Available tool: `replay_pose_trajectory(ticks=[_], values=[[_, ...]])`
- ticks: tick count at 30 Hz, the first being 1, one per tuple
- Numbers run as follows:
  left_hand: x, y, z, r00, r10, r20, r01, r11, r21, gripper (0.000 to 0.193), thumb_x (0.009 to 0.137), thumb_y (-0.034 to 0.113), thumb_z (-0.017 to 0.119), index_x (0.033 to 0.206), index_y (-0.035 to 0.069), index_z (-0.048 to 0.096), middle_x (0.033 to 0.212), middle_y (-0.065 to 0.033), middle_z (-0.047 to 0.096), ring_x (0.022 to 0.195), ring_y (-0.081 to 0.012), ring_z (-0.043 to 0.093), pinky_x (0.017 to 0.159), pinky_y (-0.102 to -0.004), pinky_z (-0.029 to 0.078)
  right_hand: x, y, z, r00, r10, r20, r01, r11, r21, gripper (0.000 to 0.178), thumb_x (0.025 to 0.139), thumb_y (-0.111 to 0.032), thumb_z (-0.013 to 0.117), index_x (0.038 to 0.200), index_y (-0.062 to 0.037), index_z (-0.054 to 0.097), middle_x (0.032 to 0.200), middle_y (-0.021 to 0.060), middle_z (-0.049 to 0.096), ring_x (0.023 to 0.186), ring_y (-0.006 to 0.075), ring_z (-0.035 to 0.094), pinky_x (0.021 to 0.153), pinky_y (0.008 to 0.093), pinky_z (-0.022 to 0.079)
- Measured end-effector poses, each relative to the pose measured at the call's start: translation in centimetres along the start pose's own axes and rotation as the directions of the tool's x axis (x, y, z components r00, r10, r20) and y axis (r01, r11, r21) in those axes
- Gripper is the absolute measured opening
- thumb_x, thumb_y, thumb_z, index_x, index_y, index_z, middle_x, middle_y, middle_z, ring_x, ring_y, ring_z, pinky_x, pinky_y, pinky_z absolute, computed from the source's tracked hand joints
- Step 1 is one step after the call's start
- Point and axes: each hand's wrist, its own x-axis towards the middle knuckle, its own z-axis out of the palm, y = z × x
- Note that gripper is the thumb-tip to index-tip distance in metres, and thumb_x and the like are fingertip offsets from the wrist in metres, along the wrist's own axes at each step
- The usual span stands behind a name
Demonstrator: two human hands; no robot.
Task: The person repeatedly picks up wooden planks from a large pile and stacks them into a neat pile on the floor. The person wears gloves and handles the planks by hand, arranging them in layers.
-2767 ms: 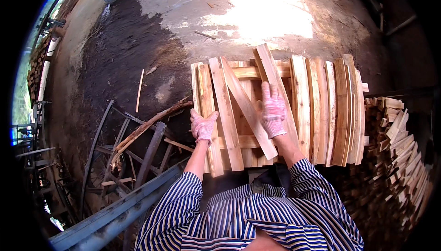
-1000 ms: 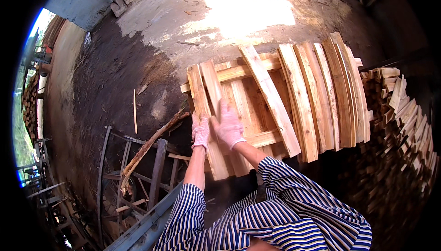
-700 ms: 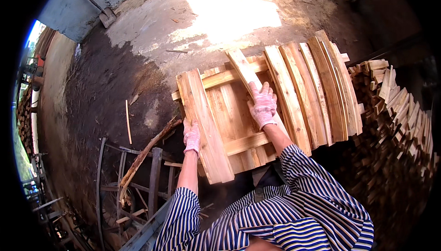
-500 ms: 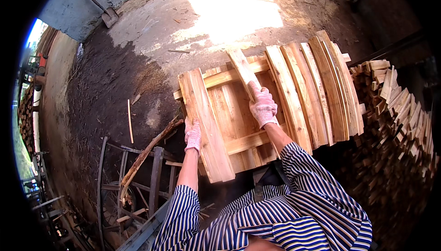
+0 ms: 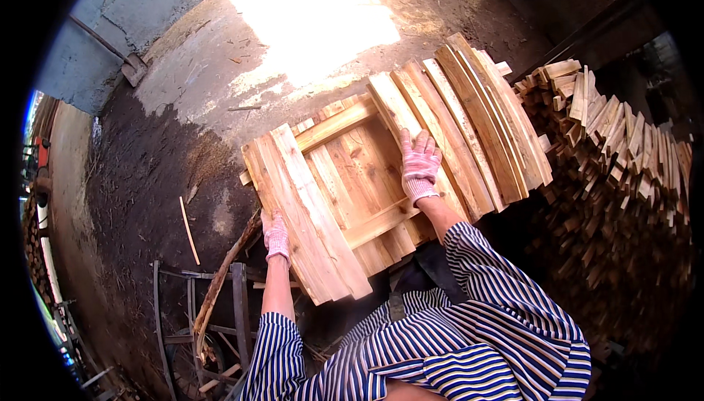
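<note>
My left hand [image 5: 276, 237], in a pink-and-white knit glove, rests against the left edge of a pair of pale planks [image 5: 306, 214]. Its fingers point upward along that edge, partly out of sight. My right hand [image 5: 421, 166], gloved alike, lies with fingers stretched out on the leftmost plank [image 5: 394, 104] of a row on the right. Both groups of planks lie across a wooden crosspiece [image 5: 334, 124] at the far side and another crosspiece [image 5: 378, 226] nearer me. Through the gap between the groups, more boards [image 5: 359, 170] show below.
A big pile of cut wood strips [image 5: 616, 144] stands at the right. Lower left is a dark metal frame [image 5: 240, 305] with a long bark-covered stick [image 5: 220, 283] leaning on it. A shovel [image 5: 134, 69] leans at the far left wall. Sunlight falls on the floor [image 5: 242, 78].
The plank that my right hand held over the gap now lies beside the left plank. My right hand has let go and rests on the right-hand row. The view has shifted.
</note>
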Motion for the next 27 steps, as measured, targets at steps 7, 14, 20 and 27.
replay_pose_trajectory(ticks=[7, 14, 20, 27], values=[[0.2, -1.0, -0.5, 1.0, 0.0, -0.02, 0.0, 1.0, 0.01, 0.057, 0.106, 0.037, 0.05, 0.152, 0.005, 0.037, 0.141, -0.0182, 0.056, 0.123, -0.0322, 0.056, 0.103, -0.0401, 0.044, 3.4, 3.1, -5.7, 0.912, -0.086, 0.402, -0.106, 0.895, 0.433, 0.082, 0.085, -0.022, 0.074, 0.154, -0.0109, 0.031, 0.149, 0.0204, 0.045, 0.133, 0.0382, 0.048, 0.104, 0.0479, 0.048], [1.7, -3.0, -2.6, 0.996, 0.043, -0.076, -0.034, 0.993, 0.112, 0.058, 0.106, 0.034, 0.051, 0.153, 0.004, 0.035, 0.142, -0.0185, 0.056, 0.125, -0.0316, 0.055, 0.106, -0.0388, 0.042, 3.5, 1.2, -4.3, 0.914, -0.227, 0.338, -0.206, 0.458, 0.865, 0.084, 0.09, -0.026, 0.069, 0.159, -0.0045, 0.026, 0.148, 0.0273, 0.049, 0.135, 0.0361, 0.051, 0.11, 0.04, 0.044], [4.3, -5.0, -3.7, 0.998, 0.054, -0.042, -0.05, 0.995, 0.083, 0.056, 0.106, 0.033, 0.051, 0.154, 0.008, 0.036, 0.14, -0.0153, 0.056, 0.122, -0.028, 0.057, 0.103, -0.039, 0.046, -4.1, -13.7, -4.7, 0.704, -0.513, 0.492, -0.621, -0.107, 0.777, 0.075, 0.095, -0.033, 0.062, 0.155, -0.0007, 0.031, 0.156, 0.0259, 0.039, 0.134, 0.0281, 0.051, 0.106, 0.0318, 0.045], [4.0, -5.4, -3.6, 0.989, -0.134, -0.056, 0.142, 0.973, 0.182, 0.062, 0.105, 0.043, 0.052, 0.154, 0.009, 0.036, 0.135, -0.0169, 0.056, 0.117, -0.0295, 0.057, 0.099, -0.0388, 0.046, -1.4, -8.5, -6.1, 0.901, -0.283, 0.328, 0.083, 0.856, 0.511, 0.079, 0.096, -0.056, 0.054, 0.158, -0.0123, 0.03, 0.15, 0.0224, 0.046, 0.137, 0.0405, 0.045, 0.115, 0.0526, 0.033]])
